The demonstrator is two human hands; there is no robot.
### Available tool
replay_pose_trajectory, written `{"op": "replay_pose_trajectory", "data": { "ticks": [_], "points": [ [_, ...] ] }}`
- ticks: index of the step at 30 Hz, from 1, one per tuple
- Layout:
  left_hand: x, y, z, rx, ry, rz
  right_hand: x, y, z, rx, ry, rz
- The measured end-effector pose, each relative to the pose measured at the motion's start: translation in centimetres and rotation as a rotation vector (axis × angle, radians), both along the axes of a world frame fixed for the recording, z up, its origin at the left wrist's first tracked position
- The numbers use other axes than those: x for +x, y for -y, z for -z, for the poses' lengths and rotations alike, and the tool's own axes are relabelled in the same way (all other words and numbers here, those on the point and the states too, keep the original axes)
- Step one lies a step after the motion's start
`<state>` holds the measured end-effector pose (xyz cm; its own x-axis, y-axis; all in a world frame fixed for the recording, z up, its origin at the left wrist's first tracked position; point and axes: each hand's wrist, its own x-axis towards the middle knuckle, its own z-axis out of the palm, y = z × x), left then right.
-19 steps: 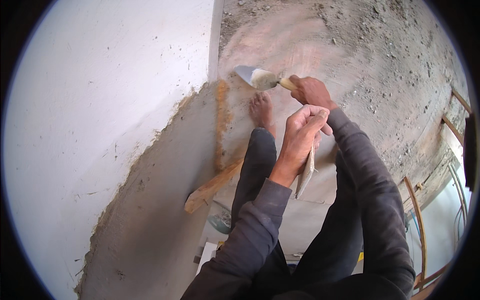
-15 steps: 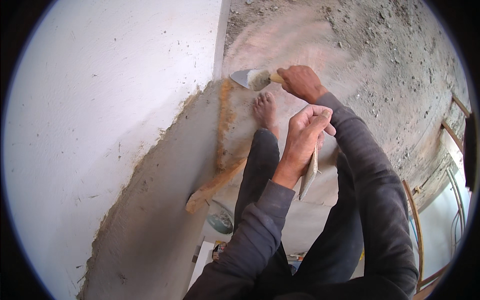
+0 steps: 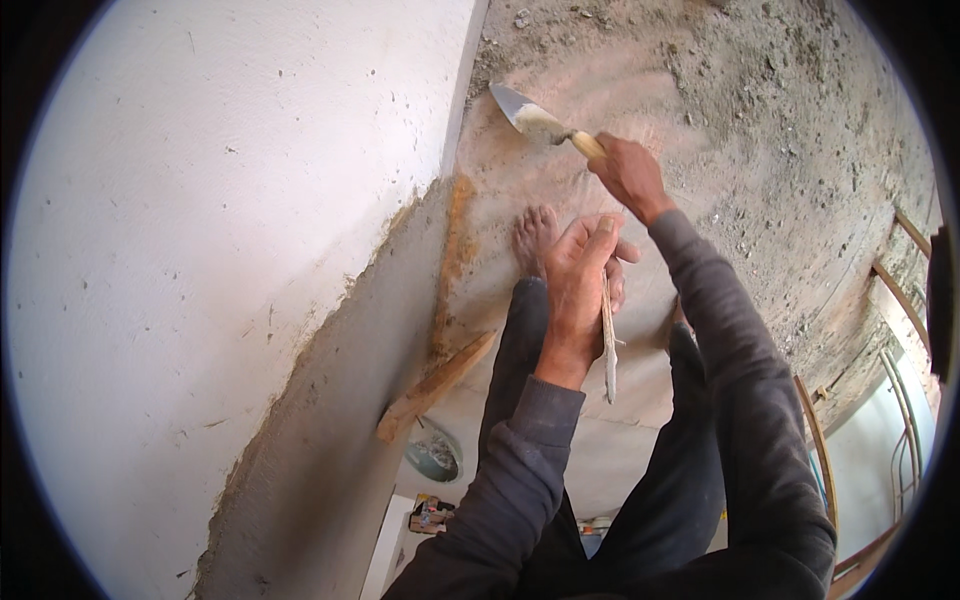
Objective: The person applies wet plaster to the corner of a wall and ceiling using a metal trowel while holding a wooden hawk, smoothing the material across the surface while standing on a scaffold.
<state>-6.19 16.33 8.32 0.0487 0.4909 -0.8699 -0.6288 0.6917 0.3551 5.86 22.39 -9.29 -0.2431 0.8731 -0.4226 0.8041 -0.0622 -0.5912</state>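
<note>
Now my right hand is stretched out far in front of me, fingers wrapped tight around the pale wooden handle of the trowel; the pointed blade lies beyond the hand, to its left, just beside the corner of the white wall, with a small lump of grey mortar on it. Half a second ago this trowel was nearer to me and lower, close above my bare foot; it has travelled outward and a little up, so I judge that I am carrying the mortar toward the wall edge and have not yet pressed it on. My left hand is nearer to my body, below the right one, closed around the upper part of a thin flat wooden float that hangs down edge-on from the fingers; it has hardly moved since then. To the left of the left hand, a rough strip of brown mortar runs along the foot of the wall, and a wooden batten leans there; below it a round basin shows; the dusty floor spreads right of my right hand.
</note>
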Motion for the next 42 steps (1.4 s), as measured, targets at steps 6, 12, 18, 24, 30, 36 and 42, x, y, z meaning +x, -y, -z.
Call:
{"op": "replay_pose_trajectory", "data": {
  "ticks": [6, 12, 18, 24, 30, 36, 42],
  "points": [
    [-0.3, 0.2, 0.4, 0.057, -0.014, -0.037, -3.1, 6.5, 0.9, -0.635, -0.654, 0.48],
    [-0.8, -0.1, 0.6, 0.041, -0.132, -0.118, -11.1, 13.6, 5.9, -0.669, -0.996, 0.954],
    [-1.5, -0.4, 0.2, 0.029, -0.197, -0.116, -13.0, 9.5, 4.7, -0.655, -0.648, 0.751],
    [-1.6, -0.3, 0.6, 0.05, -0.138, -0.093, -7.4, 6.8, 6.2, -0.564, -0.633, 0.834],
    [-1.8, -0.9, 0.0, 0.049, -0.146, -0.057, -7.1, 5.0, 2.5, -0.548, -0.736, 0.913],
    [-2.0, -1.1, 0.4, 0.037, -0.168, -0.055, -13.5, 3.9, 4.4, -0.684, -0.903, 0.873],
    [-2.4, -1.3, 0.4, 0.02, -0.188, -0.085, -14.1, 2.1, 6.8, -0.667, -0.905, 0.953]
  ]
}}
